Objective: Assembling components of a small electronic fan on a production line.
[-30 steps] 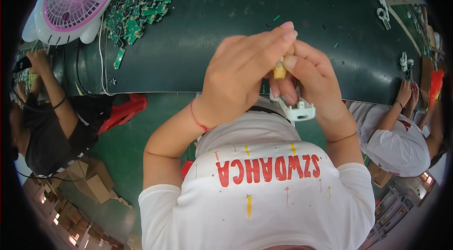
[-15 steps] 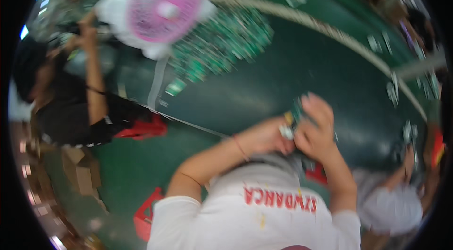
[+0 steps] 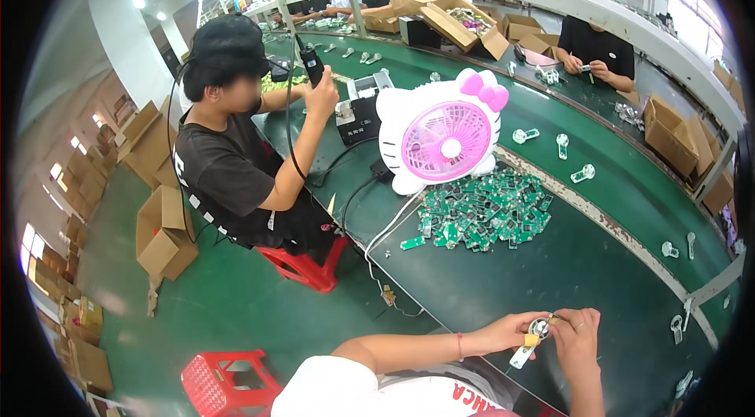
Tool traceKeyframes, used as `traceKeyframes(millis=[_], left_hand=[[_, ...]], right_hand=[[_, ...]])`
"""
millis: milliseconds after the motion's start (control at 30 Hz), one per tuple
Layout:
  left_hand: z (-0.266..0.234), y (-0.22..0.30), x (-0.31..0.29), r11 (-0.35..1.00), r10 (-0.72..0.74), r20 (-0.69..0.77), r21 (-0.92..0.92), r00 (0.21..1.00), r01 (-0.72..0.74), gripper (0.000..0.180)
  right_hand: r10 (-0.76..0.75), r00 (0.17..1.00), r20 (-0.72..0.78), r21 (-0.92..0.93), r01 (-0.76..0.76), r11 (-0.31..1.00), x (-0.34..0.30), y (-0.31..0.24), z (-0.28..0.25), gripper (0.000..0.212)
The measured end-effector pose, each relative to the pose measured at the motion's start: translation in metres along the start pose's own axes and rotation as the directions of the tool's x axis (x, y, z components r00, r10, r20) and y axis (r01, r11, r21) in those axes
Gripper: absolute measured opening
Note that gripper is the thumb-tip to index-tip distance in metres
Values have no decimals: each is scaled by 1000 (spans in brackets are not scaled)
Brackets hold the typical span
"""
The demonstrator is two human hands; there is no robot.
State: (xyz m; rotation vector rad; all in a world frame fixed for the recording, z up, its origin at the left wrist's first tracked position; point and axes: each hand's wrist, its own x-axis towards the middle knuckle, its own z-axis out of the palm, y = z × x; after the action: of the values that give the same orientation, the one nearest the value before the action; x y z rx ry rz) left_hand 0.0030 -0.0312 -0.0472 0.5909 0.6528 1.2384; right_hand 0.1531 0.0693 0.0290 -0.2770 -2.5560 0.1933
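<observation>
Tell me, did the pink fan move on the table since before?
Cannot tell. The pink fan sits beside the pile of green circuit boards as before; only the head camera swung, so everything shifted together.

Bare dark-green table (image 3: 550, 275) open at hands' 12 o'clock; heap of green circuit boards (image 3: 481, 212), pink-white fan (image 3: 444, 140) block 11 o'clock.

- Small white part (image 3: 532, 341), round head with handle: too small to identify; fingers of left hand (image 3: 513, 332) and right hand (image 3: 576, 336) cover some of it.
- Right forearm cut off by lower edge.
- Green circuit boards (image 3: 481, 212): components too small to tell.
</observation>
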Motion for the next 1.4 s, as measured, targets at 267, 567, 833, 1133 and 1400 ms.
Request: traceKeyframes(millis=[267, 567, 833, 1133, 1400], left_hand=[[-7, -10, 9, 831, 375, -73, 469, 924, -300, 52], [-4, 43, 14, 782, 448, -94, 523, 889, -339, 51], [-5, 27, 15, 807, 389, -10, 485, 921, -336, 58], [1, 27, 13, 789, 465, -61, 481, 883, -382, 57], [4, 31, 15, 770, 462, -40, 513, 886, -378, 53]], right_hand=[[517, 829, 212, 285, -559, 779, -18, -10, -9, 45], [628, 743, 230, 780, -527, 338, -5, -13, 32, 20], [671, 705, 231, 866, -463, 188, -11, -15, 26, 19], [668, 704, 240, 853, -482, 202, -13, -19, 29, 19], [637, 766, 89, 722, -490, 488, -15, -13, 39, 22]])
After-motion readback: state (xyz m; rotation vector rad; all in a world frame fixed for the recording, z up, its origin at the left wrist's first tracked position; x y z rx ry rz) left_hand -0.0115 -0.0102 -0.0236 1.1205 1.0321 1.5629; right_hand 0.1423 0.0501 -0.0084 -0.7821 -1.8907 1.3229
